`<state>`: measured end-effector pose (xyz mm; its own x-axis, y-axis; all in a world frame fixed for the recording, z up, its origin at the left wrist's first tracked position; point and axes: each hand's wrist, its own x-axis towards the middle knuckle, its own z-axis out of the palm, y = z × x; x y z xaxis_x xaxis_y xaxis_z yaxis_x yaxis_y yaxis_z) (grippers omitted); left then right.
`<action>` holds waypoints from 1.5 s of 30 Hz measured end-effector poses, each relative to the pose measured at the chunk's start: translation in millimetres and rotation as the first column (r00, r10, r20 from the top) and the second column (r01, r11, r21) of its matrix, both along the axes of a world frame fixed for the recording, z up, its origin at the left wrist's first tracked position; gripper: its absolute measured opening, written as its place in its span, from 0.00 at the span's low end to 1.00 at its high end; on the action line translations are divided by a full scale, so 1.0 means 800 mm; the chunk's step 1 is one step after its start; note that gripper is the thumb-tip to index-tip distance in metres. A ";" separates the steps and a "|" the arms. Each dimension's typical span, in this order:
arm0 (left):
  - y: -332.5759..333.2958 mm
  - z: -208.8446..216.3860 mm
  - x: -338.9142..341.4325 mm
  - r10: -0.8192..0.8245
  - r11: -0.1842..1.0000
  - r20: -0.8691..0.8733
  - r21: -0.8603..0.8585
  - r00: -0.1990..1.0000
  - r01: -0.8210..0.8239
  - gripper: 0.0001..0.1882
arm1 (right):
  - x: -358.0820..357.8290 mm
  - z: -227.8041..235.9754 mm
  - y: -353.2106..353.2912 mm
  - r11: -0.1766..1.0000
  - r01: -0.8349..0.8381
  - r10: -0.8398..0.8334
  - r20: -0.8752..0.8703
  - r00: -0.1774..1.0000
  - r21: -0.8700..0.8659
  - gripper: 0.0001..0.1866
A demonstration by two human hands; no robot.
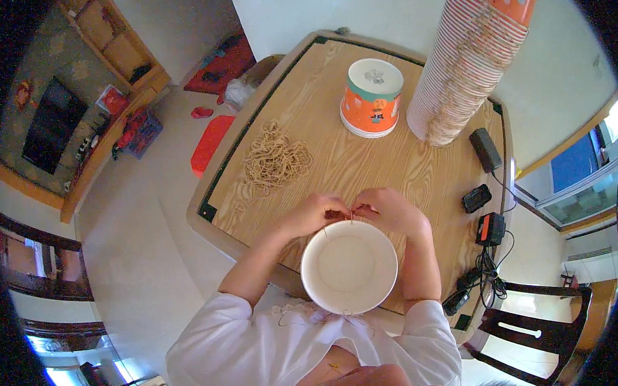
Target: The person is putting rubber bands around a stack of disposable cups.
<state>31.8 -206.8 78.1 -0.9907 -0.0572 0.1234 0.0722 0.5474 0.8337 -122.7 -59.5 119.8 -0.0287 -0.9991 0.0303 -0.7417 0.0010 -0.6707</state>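
A white round paper bucket [349, 268] stands at the table's near edge against my body, its open mouth facing up. At its far rim my left hand [315, 215] and my right hand [392, 211] meet, fingers pinched close together. Thin strands of brown string show at the rim between and below the fingertips; their ends are hidden in my grip. Beyond my left hand lies a loose heap of brown string [276, 159]. Some loose strands also rest on my white shirt, by the bucket's near side.
A short upside-down stack of orange and green paper buckets [371, 103] stands farther back. Right of it rises a tall stack [466, 69] with strings along its side. Black chargers and tangled cables [487, 267] line the right edge, near a dark chair [535, 330].
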 end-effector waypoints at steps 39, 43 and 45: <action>0.037 0.020 0.003 0.171 0.652 0.352 0.660 0.920 -0.373 0.11 | 0.010 0.030 0.021 0.988 0.120 -0.128 -0.084 0.988 -0.095 0.05; 0.032 0.013 0.002 0.148 0.653 0.368 0.660 0.918 -0.371 0.10 | 0.009 0.028 0.020 0.980 0.167 -0.174 -0.062 0.983 -0.105 0.08; 0.032 0.015 0.002 0.142 0.649 0.360 0.669 0.922 -0.362 0.09 | 0.007 0.027 0.023 0.983 0.143 -0.148 -0.034 0.988 -0.114 0.09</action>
